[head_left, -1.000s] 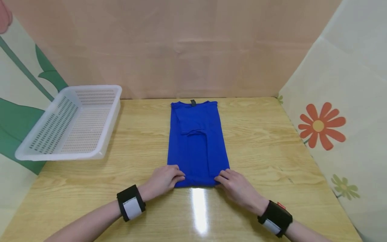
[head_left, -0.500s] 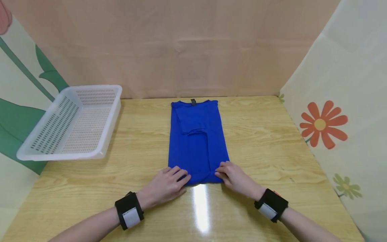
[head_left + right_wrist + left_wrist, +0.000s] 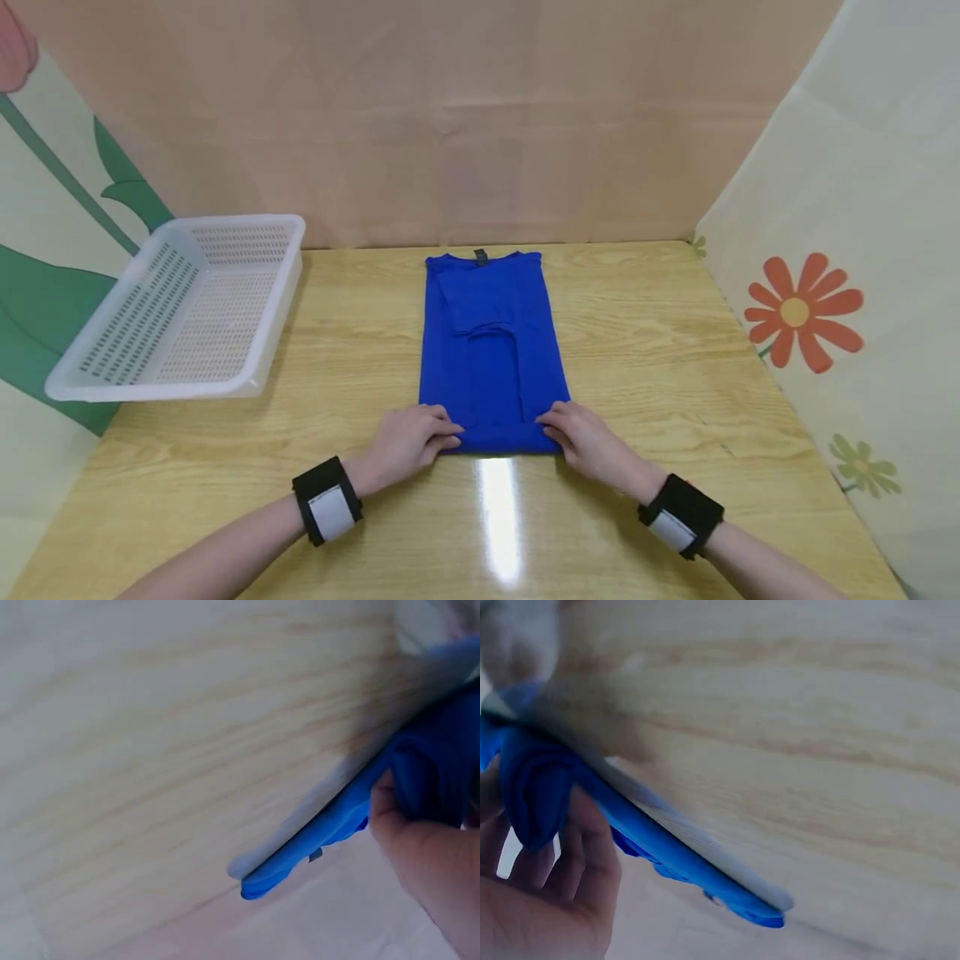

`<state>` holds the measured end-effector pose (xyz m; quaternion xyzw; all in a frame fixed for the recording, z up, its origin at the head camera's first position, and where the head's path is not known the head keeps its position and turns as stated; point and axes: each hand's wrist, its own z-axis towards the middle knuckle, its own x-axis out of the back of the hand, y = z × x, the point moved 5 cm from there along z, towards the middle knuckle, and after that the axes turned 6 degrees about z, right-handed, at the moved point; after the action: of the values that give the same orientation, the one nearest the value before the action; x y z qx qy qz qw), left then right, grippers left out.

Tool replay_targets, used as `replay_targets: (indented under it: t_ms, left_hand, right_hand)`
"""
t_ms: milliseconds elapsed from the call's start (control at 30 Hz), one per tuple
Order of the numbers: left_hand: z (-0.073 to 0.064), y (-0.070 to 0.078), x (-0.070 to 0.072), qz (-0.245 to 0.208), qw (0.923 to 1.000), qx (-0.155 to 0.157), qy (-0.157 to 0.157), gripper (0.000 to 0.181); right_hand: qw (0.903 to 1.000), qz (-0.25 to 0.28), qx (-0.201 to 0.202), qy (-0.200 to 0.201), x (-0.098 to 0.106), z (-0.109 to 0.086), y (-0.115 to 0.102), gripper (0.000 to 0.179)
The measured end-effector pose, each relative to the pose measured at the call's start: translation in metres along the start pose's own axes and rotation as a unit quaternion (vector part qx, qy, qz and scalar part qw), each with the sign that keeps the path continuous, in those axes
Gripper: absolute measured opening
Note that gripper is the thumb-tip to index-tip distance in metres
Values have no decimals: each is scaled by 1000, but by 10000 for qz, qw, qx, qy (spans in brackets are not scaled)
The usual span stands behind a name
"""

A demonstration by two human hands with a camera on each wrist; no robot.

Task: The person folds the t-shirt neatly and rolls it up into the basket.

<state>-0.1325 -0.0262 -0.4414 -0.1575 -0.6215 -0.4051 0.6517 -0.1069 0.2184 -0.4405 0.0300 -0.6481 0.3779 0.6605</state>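
A blue T-shirt (image 3: 491,375) lies on the wooden table, its sides folded in to a long rectangle. Its neckline with a dark label (image 3: 481,257) points away from me, and a sleeve is laid across the upper part. The near end is turned up into a roll (image 3: 498,438). My left hand (image 3: 411,437) pinches the roll's left end; the left wrist view shows the coiled layers (image 3: 536,791) between thumb and fingers. At the right end my right hand (image 3: 592,442) holds the roll, thumb and fingers around the fabric (image 3: 427,776) in the right wrist view.
A white perforated plastic basket (image 3: 258,350) stands at the table's left back. Behind the table (image 3: 645,333) hangs a pinkish backdrop (image 3: 487,125), with flower-printed sheets (image 3: 825,192) along the sides. Both wrists wear black straps (image 3: 681,515).
The near end of the T-shirt has rolled a little farther from me. My left hand spread its fingers along the roll, then moved back to pinch its left end. The right hand shifted slightly away from me.
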Motion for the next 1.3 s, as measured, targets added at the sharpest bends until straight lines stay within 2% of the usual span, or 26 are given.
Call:
replay_targets:
  t_ms: [100, 200, 400, 500, 600, 700, 767, 833, 933, 1033, 1100, 1200, 1300]
  left_hand:
    - [4, -8, -1, -586, 9969, 411, -311, 18]
    - [6, -14, -2, -893, 9929, 653, -444, 18]
    - [12, -23, -2, -1263, 9843, 1004, -719, 19]
    - [14, -23, -2, -1122, 9851, 1063, -754, 19]
    - [14, -19, -1, -494, 9936, 829, -593, 19]
    - [12, -10, 3, 333, 9991, 214, -172, 17]
    - [11, -2, 5, 846, 9958, -307, 151, 19]
    - [9, 5, 6, 1230, 9889, -731, 392, 23]
    - [5, 12, 5, 1683, 9783, -1070, 559, 27]
    - [3, 14, 3, 2008, 9716, -1122, 560, 33]
    - [2, 14, 0, 2099, 9704, -1070, 527, 34]
    - [4, 11, -4, 1948, 9753, -913, 493, 29]
    - [8, 5, -5, 1545, 9844, -667, 511, 25]
  right_hand:
    - [9973, -611, 392, -48, -1, -8, -8, 35]
    - [9921, -991, 770, -22, -1, -14, -16, 45]
    - [9860, -1174, 1150, 284, -1, -10, -22, 41]
    - [9860, -1154, 1156, 350, -2, -4, -19, 30]
    - [9889, -926, 1107, 365, -2, 2, -13, 19]
    - [9931, -506, 1014, 313, 2, 9, -8, 13]
    - [9954, -225, 914, 192, 5, 14, -5, 10]
    - [9965, 16, 831, 17, 7, 20, -2, 9]
    - [9964, 423, 675, -299, 9, 28, 5, 9]
    - [9927, 940, 454, -610, 10, 33, 13, 11]
    - [9877, 1315, 254, -808, 10, 36, 19, 12]
    - [9811, 1645, 49, -1016, 11, 38, 27, 15]
    - [9807, 1606, -87, -1109, 11, 37, 29, 19]
